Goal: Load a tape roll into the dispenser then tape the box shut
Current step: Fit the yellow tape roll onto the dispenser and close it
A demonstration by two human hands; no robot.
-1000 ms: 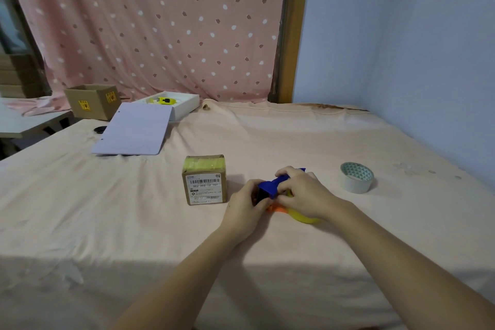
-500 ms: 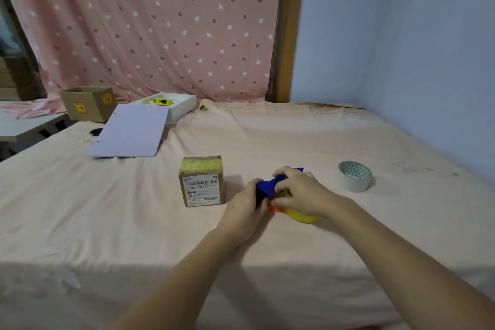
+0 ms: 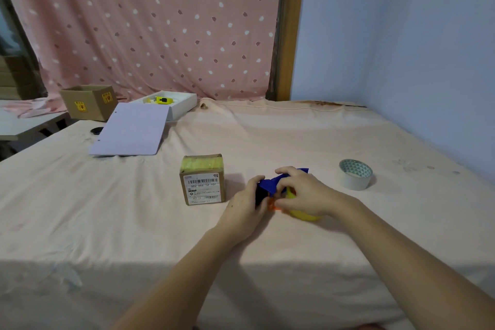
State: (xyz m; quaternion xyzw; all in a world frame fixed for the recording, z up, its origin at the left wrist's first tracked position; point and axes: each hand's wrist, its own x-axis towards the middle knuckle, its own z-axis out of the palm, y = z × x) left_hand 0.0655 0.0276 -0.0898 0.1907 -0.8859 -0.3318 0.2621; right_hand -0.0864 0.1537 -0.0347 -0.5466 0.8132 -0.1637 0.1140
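Note:
A blue tape dispenser (image 3: 270, 184) with an orange part lies on the cloth-covered table (image 3: 134, 222), right of centre. A yellow tape roll (image 3: 304, 215) sits in it, mostly hidden under my right hand (image 3: 305, 193), which grips the dispenser and roll from above. My left hand (image 3: 245, 206) holds the dispenser's left end. A small cardboard box (image 3: 202, 181) with a barcode label and yellowish tape on top stands just left of my hands. A white tape roll (image 3: 355, 175) lies apart at the right.
A lilac board (image 3: 131, 132) lies at the back left, leaning onto a white tray (image 3: 182, 107) that holds a yellow object. An open cardboard box (image 3: 88, 102) stands on a side table. A blue wall runs along the right; a dotted curtain hangs behind.
Both hands stay on the dispenser with only slight finger shifts. The view has shifted a little.

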